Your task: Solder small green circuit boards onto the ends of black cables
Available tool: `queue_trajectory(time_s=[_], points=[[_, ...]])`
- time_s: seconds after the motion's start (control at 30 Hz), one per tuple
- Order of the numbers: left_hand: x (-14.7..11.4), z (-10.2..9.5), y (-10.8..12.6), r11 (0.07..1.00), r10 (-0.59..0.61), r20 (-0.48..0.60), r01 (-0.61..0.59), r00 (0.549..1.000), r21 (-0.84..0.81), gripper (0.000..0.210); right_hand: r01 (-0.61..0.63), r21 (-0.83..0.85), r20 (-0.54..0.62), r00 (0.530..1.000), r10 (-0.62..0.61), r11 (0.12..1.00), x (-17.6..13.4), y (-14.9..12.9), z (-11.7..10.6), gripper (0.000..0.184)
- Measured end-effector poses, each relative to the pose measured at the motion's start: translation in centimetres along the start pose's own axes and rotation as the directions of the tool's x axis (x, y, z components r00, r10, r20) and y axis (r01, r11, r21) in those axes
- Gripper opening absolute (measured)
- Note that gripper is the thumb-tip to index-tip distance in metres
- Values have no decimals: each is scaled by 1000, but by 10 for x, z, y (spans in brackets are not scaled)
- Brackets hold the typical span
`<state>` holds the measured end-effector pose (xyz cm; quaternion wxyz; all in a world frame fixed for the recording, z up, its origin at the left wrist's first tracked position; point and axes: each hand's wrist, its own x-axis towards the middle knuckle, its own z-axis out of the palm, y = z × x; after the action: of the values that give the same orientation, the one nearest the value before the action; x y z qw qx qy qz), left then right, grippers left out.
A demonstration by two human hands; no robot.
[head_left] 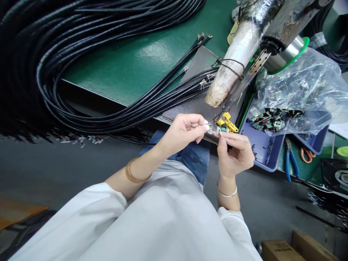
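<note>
My left fingers (196, 132) pinching coloured wires (209, 124), my right fingers (222, 145) gripping a small green board (224, 128); yellow holder (230, 124) just beyond, black cables (67, 124) at left.

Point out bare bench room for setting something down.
The green tabletop is bare inside the bend of the black cables, left of the dark board. Crowded: that board, around the left hand and right hand, and the purple tray.
</note>
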<state>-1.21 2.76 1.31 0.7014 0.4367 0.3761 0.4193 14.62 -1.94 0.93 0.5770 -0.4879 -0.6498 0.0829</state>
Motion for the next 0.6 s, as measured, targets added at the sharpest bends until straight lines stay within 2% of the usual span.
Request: queue_trajectory(time_s=[0.07, 0.13, 0.2, 0.27, 0.37, 0.47, 0.6], points=[[-1, -2, -1, 999, 2, -12, -3, 1000, -51, 21, -124, 141, 17, 992, 123, 982, -1, -3, -3, 19], [-3, -4, -2, 995, -20, 25, 22, 999, -98, 18, -262, 251, 97, 965, 245, 932, -2, -7, -5, 15], [-5, -6, -2, 991, -63, 97, 74, 993, -114, 18, -347, 277, 181, 935, 306, 896, -4, -9, -5, 14], [-7, -8, -2, 989, -87, 135, 103, 987, -109, 18, -380, 257, 218, 919, 329, 889, -5, -11, -4, 14], [-9, -8, -2, 991, -71, 131, 85, 989, -105, 19, -309, 166, 158, 946, 284, 937, -5, -12, -2, 12], [-9, -7, -3, 992, -62, 119, 74, 991, -99, 19, -147, 24, 89, 986, 144, 989, -3, -15, -2, 14], [-9, -5, -3, 994, -62, 106, 71, 992, -82, 21, -16, -98, 96, 995, 26, 995, -1, -17, -6, 17]])
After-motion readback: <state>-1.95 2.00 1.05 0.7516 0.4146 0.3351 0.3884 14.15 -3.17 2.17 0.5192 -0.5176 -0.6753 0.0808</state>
